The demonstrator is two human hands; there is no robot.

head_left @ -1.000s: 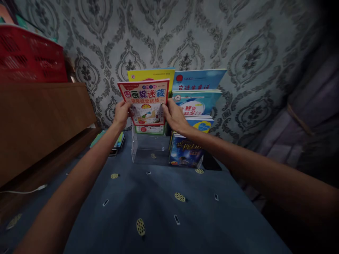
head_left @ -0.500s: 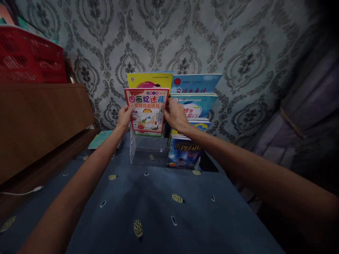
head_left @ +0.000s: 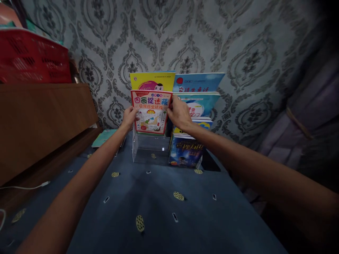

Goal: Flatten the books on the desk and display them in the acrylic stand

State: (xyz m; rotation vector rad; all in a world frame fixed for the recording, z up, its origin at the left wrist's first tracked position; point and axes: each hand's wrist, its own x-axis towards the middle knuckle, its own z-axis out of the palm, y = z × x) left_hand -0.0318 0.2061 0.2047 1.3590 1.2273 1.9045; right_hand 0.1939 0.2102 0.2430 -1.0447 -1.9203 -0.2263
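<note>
A red-bordered picture book (head_left: 151, 118) stands upright between my hands. My left hand (head_left: 130, 117) grips its left edge, and my right hand (head_left: 180, 110) holds the right edge, with fingers partly hidden behind the cover. The book's lower edge is at a middle tier of a clear acrylic stepped book rack (head_left: 148, 155). Behind it rises a yellow book (head_left: 152, 79). The rack's right side holds blue books (head_left: 203, 83) at the back and a dark blue book (head_left: 185, 151) in front.
Several thin green-covered books (head_left: 104, 137) lie on the blue patterned cloth (head_left: 159, 197) at left. A red basket (head_left: 34, 58) sits on a wooden cabinet (head_left: 47, 127). A white cable (head_left: 29, 187) lies at left; a curtain (head_left: 288, 134) hangs at right.
The camera view has shifted slightly. The picture book sits a little lower against the yellow book behind it, its bottom more level; both hands keep hold of its edges.
</note>
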